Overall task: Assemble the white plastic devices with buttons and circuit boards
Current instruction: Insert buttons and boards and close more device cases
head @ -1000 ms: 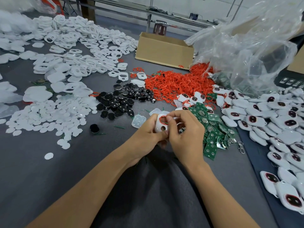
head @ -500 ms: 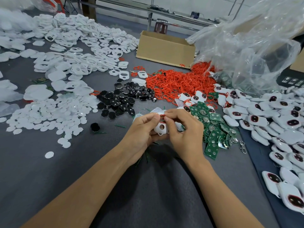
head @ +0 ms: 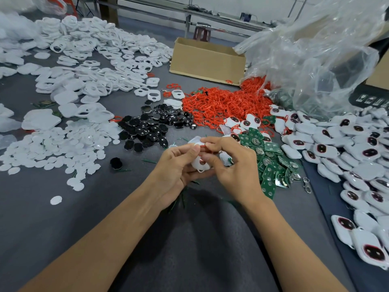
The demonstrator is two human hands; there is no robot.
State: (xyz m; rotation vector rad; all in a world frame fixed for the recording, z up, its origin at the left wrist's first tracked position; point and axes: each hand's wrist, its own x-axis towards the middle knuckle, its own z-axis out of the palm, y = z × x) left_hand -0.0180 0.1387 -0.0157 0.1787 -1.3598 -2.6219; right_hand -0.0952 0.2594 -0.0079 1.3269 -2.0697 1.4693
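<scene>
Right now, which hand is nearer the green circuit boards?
Right. The right hand sits beside the circuit boards, just left of the pile; the left hand is farther left, beyond the white shell both hold.

A grey table point(head: 52, 228) carries white shells point(head: 88, 66) at ten o'clock, black buttons point(head: 151, 127), red rings point(head: 227, 104) at twelve, green boards point(head: 271, 165), finished devices point(head: 347, 148) at three.

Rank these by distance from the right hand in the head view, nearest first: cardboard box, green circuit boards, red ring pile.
From the right hand:
1. Green circuit boards, just to its right.
2. Red ring pile, beyond it.
3. Cardboard box, farthest, at the back.
</scene>
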